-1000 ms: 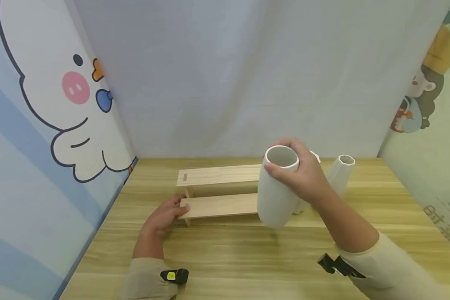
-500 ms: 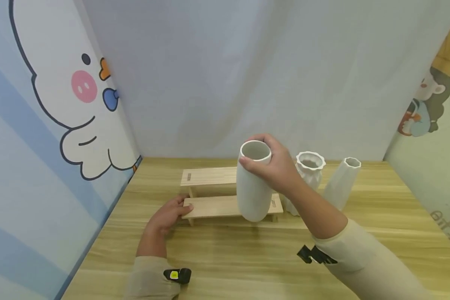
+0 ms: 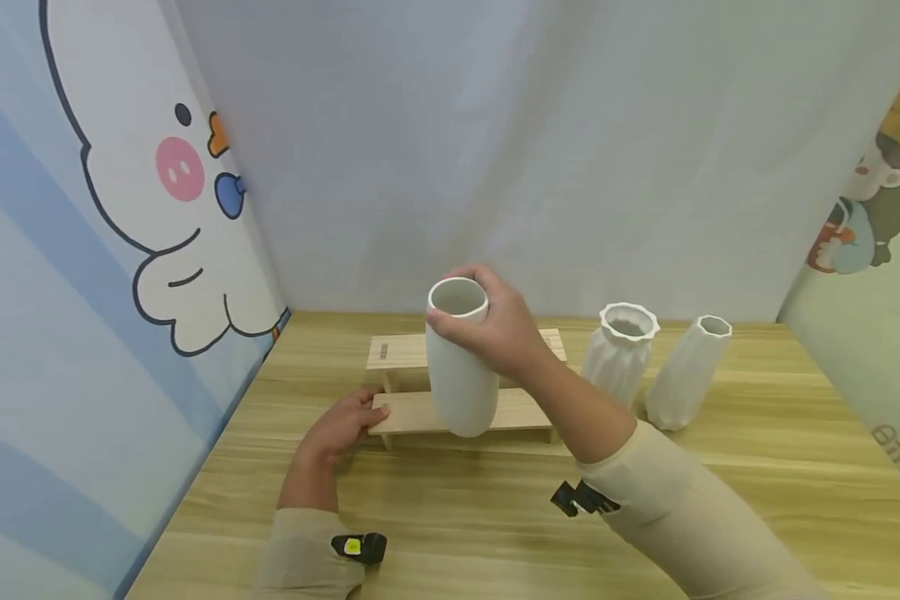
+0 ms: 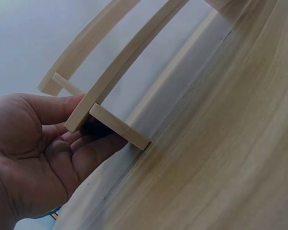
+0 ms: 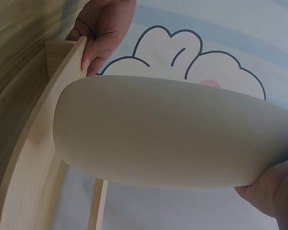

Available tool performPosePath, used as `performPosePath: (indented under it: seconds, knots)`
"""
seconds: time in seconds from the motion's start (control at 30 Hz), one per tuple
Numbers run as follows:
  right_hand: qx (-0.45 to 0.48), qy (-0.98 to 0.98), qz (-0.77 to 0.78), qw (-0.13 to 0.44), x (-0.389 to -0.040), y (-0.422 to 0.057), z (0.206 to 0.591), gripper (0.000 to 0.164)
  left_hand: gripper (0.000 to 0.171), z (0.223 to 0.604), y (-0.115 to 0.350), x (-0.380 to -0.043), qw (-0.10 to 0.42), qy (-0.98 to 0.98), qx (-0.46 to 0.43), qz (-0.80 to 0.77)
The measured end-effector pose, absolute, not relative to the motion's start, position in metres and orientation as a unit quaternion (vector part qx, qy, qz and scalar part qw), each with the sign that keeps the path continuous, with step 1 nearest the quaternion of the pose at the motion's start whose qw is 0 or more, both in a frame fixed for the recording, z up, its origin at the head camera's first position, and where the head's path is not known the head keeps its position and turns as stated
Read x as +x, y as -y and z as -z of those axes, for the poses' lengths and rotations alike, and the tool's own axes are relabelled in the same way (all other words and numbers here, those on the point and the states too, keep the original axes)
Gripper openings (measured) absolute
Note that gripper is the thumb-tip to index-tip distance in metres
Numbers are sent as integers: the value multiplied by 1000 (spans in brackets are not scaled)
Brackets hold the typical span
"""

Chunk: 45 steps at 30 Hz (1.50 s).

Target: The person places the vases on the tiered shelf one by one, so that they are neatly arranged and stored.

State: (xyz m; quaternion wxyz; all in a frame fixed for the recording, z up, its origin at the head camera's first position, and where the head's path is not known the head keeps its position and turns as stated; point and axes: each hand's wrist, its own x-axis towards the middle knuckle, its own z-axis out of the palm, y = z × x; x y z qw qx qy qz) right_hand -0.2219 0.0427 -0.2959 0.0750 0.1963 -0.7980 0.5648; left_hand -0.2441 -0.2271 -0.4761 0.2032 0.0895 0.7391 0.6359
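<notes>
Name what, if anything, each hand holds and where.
Right hand: smooth white cylindrical vase, near its rim. Left hand: lower pale wooden shelf, at its left end.

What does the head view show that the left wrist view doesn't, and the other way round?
Only head: the right hand gripping a smooth white cylindrical vase, plus a white fluted vase and a tapered white vase.
Only left wrist: the left hand from its palm side.
Both: that hand gripping the lower pale wooden shelf board, the similar higher board behind, and the wood-grain tabletop.
</notes>
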Motion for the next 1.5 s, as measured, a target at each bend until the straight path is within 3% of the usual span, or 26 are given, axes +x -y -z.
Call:
performPosePath:
  seconds: [0.57, 1.5]
  knots:
    - [196, 793, -572, 69, -241, 3, 306, 50, 47, 477, 226, -246, 184, -760, 71, -619]
    - [191, 800, -565, 71, -254, 24, 321, 52, 46, 479, 227, -244, 183, -740, 72, -644]
